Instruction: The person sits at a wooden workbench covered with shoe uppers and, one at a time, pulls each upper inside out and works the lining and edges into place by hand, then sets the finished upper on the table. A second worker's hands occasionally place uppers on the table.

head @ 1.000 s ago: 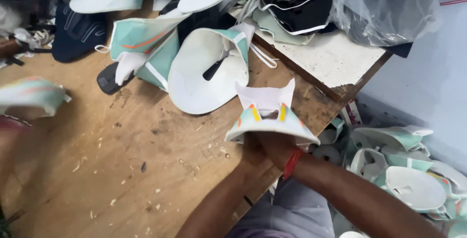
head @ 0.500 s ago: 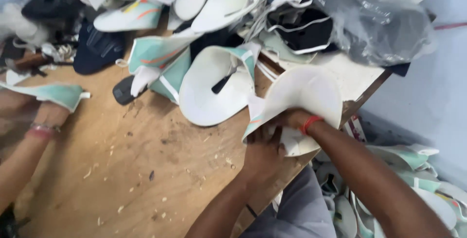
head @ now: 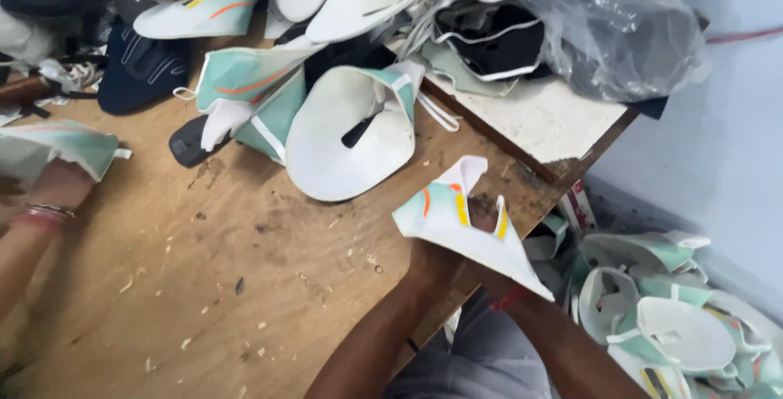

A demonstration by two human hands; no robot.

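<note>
In the head view, we held a mint-and-white shoe upper [head: 461, 224] just over the near edge of the wooden desk [head: 204, 285], in front of the heap of uppers [head: 326, 81] piled at the desk's far side. Our left hand [head: 428, 264] was closed under the piece from below. Our right hand [head: 488, 213] was mostly hidden behind it, with only dark fingers showing through the fold, so we could not tell how it gripped. The upper looked light, thin and floppy, curling where it was not supported. We judged it safest held at the stitched edges or the stiffer heel end, not by the loose tabs, which might crease. Beside the desk's right corner, more cut uppers [head: 677, 317] lay on the floor. Past the heap, a clear plastic bag [head: 620, 24] rested on a white board [head: 546, 118]. At the desk's left edge another person's hand [head: 57, 187] lay near a further mint piece [head: 61, 142].
</note>
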